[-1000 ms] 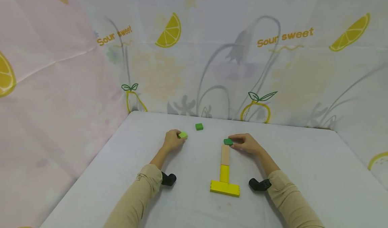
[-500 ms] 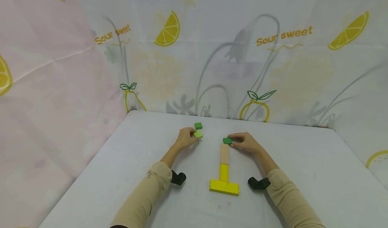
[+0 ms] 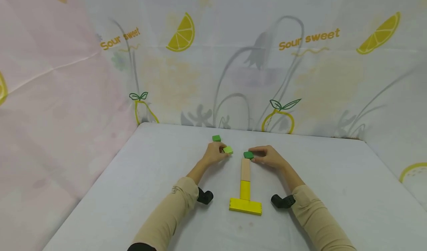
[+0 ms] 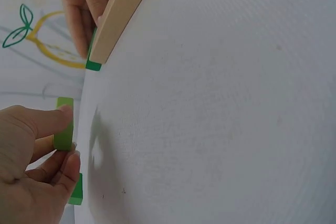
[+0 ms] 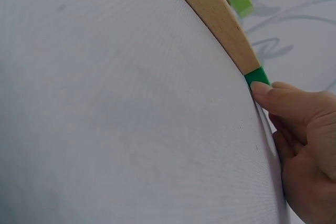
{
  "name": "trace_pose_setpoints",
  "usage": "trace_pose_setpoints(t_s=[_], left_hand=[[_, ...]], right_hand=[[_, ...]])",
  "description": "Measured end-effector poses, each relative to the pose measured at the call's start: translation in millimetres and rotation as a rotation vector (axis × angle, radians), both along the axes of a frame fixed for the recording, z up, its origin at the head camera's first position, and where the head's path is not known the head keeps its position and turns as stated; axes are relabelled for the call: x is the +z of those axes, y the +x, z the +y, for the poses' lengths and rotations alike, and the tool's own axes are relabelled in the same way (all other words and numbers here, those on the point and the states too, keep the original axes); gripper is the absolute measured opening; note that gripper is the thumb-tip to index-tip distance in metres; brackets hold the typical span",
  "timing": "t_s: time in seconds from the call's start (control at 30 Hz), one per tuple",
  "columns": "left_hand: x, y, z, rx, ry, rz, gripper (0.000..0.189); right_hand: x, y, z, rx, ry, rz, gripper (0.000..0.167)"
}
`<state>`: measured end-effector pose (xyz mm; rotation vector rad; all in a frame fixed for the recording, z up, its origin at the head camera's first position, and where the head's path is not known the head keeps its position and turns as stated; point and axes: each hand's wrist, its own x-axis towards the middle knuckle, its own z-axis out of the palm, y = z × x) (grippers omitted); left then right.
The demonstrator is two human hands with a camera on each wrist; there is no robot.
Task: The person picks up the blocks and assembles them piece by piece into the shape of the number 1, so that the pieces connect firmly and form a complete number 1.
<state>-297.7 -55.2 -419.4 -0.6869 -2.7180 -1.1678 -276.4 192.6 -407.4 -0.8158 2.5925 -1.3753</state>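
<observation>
My left hand (image 3: 214, 154) pinches a light green block (image 3: 228, 150) between thumb and fingers; the left wrist view shows this block (image 4: 64, 124) raised over the table, its shadow below. My right hand (image 3: 271, 157) has its thumb and fingers on a dark green block (image 3: 248, 155) at the far end of a row. That block (image 5: 257, 76) meets the end of a plain wooden block (image 5: 218, 19) in the right wrist view. Nearer along the row come a yellow block (image 3: 245, 190) and, crosswise, a longer yellow block (image 3: 245, 206).
Another green block (image 3: 216, 138) lies on the white table (image 3: 153, 158) just beyond my left hand. A printed cloth (image 3: 213, 69) with lemon slices rises behind the table's far edge. Black devices (image 3: 205, 197) sit at both wrists.
My left hand has carried the light green block to the right, toward the row, passing in front of the loose green block. My right hand stays at the dark green block.
</observation>
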Motion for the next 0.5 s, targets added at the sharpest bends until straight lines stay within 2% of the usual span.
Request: trace_pose_setpoints(t_s=[0.17, 0.23, 0.27, 0.3, 0.33, 0.4, 0.43, 0.5], left_hand=[[-0.5, -1.5, 5.3, -0.01, 0.0, -0.018, 0.03], [-7.3, -8.3, 7.4, -0.019, -0.001, -0.034, 0.031], [-8.5, -9.7, 8.3, -0.02, -0.011, -0.018, 0.033], [-23.7, -22.0, 8.9, -0.033, -0.004, 0.005, 0.033], [-35.8, -32.4, 9.4, -0.042, -0.003, -0.001, 0.035], [-71.9, -60.8, 10.8, -0.068, 0.011, 0.064, 0.039], [-85.6, -71.4, 11.8, -0.073, 0.012, 0.088, 0.039], [-98.2, -82.7, 13.6, -0.086, 0.02, 0.067, 0.039]], right_hand=[[-0.2, -0.8, -0.2, -0.006, -0.004, -0.001, 0.038], [-0.4, -1.0, -0.1, -0.008, -0.005, 0.001, 0.038], [-0.6, -1.1, -0.1, -0.009, -0.005, 0.003, 0.038], [-0.9, -1.3, 0.0, -0.008, -0.004, 0.005, 0.038], [-1.2, -1.4, 0.0, -0.007, -0.003, 0.007, 0.038], [-1.8, -1.8, 0.1, -0.006, -0.003, 0.005, 0.038], [-2.1, -2.0, 0.0, -0.005, -0.003, 0.003, 0.038], [-2.3, -2.1, -0.4, -0.006, -0.001, 0.001, 0.038]])
